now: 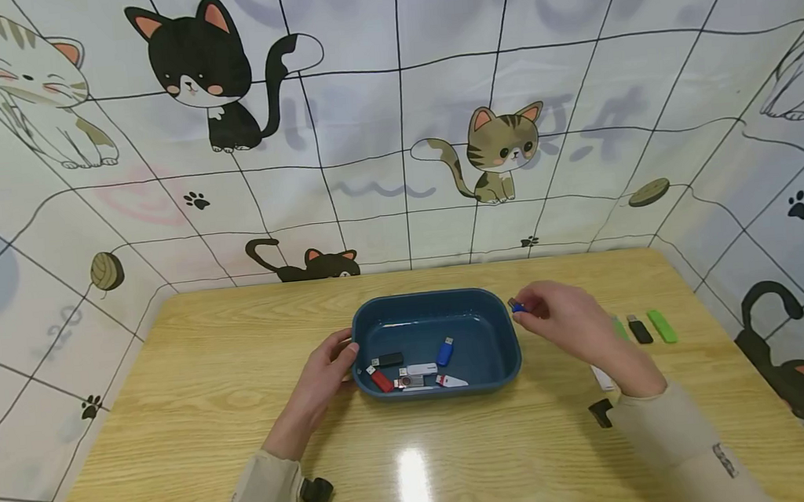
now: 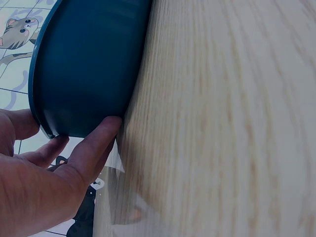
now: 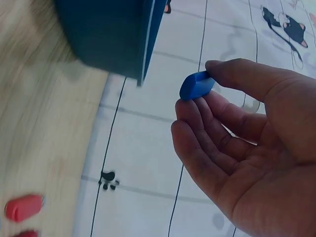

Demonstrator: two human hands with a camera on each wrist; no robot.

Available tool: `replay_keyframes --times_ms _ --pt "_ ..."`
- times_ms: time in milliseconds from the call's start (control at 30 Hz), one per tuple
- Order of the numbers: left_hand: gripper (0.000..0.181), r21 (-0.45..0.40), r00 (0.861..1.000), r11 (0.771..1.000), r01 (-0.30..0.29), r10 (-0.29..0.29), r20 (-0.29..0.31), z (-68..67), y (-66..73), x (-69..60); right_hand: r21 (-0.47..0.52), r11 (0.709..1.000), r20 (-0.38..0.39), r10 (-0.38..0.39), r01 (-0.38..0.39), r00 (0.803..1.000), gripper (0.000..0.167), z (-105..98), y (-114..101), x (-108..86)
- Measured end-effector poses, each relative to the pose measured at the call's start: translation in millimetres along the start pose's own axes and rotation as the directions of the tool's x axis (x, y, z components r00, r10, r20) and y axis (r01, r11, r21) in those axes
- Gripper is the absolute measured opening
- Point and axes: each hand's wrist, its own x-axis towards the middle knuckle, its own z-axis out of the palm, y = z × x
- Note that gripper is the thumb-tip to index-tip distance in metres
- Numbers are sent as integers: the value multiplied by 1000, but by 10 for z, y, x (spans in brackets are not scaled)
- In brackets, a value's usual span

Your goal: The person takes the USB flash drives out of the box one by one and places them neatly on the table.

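A dark blue plastic box (image 1: 483, 343) stands on the table. Inside it lie several USB sticks, among them a blue one (image 1: 445, 351), a black one (image 1: 387, 359) and a red one (image 1: 381, 379). My left hand (image 1: 327, 365) holds the box at its left end, the thumb at the rim and fingertips against the outer wall (image 2: 89, 64). Just beyond the box's right rim, my right hand (image 1: 569, 320) pinches another blue USB stick (image 3: 197, 85) between thumb and fingers. Its metal plug shows in the head view.
Right of the box, a green stick (image 1: 661, 326) and a black USB stick (image 1: 639, 330) lie on the wooden table (image 1: 193, 393). A white one (image 1: 602, 378) is partly hidden by the right forearm. Red sticks (image 3: 23, 207) show in the right wrist view. A cat-patterned backdrop (image 1: 363, 120) surrounds the table.
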Motion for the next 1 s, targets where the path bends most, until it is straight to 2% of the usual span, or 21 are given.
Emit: replay_keyframes --times_ms 300,533,800,1000 --pt "46 -8 1000 1000 -7 7 -1 -18 -15 10 0 992 2 129 -129 992 32 -159 316 -219" --pt "46 2 1000 1000 -1 1 -5 -22 -21 1 -7 984 26 178 -178 984 33 -213 607 -377" --pt "46 4 1000 1000 -7 7 -10 -12 -27 14 -91 972 16 221 -218 975 37 -236 875 -521" --pt "46 1 1000 1000 -4 4 -6 -7 -24 13 -117 965 23 240 -236 970 39 -257 1028 -618"
